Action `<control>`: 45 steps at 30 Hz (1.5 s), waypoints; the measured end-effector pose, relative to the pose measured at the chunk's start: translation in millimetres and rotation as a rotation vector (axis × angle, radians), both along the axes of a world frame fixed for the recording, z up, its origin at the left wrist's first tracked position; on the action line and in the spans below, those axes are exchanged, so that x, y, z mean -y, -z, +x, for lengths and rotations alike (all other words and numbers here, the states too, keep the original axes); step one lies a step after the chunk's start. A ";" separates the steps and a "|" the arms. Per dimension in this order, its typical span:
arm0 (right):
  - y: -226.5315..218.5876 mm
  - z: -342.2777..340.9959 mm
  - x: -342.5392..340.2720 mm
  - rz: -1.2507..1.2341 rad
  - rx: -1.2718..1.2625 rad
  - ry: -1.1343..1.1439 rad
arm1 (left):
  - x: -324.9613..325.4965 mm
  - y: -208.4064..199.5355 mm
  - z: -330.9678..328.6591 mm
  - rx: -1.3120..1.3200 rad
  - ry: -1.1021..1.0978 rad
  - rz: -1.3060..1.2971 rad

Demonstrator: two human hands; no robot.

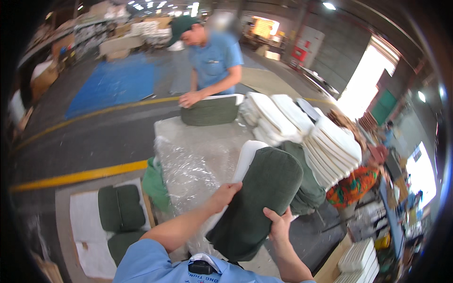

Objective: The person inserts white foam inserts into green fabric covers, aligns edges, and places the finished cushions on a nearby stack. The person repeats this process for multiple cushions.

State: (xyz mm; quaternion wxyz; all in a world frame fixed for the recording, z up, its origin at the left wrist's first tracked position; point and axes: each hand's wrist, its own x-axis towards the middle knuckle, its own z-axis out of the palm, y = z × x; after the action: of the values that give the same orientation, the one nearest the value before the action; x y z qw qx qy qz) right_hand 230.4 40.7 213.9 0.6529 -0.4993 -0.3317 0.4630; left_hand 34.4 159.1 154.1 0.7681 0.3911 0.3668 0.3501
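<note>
A table [186,162] under crinkled clear plastic stands in a large hall. The left hand [223,196] has its fingers closed on the left edge of a rounded, dark green fabric cushion [264,198]; the right hand [278,222] grips its right edge, thumb on top. The cushion is held tilted over the table's near side, a white pad [250,153] showing behind it. Plastic stretches leftward to the table's edge; stacked white pads [330,151] border the right. Lettering marks the blue shirt [155,264].

One fisheye view looks from head height, facing forward and down. The left hand [225,197] and right hand [279,224] register close, lower centre; the plastic-draped worktable [200,141] lies mid-frame; the co-worker [214,56] stands farther off, upper centre.
</note>
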 end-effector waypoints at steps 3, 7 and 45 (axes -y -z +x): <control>19.3 -12.4 20.6 -0.040 -0.264 0.069 | -34.9 0.4 2.9 0.007 0.232 -0.090; 49.5 -36.8 60.0 -0.209 -0.450 0.190 | -44.7 27.9 15.8 -0.137 0.657 -0.149; 126.3 140.6 51.3 -0.188 0.777 -0.702 | 73.6 106.2 56.9 -0.746 0.421 0.878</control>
State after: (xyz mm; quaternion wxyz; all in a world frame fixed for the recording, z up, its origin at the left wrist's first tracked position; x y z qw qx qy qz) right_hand 371.0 -10.6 87.6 0.2400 -0.5495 -0.6532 0.4624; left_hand 91.3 85.5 47.9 0.4077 0.8312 0.3475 0.1488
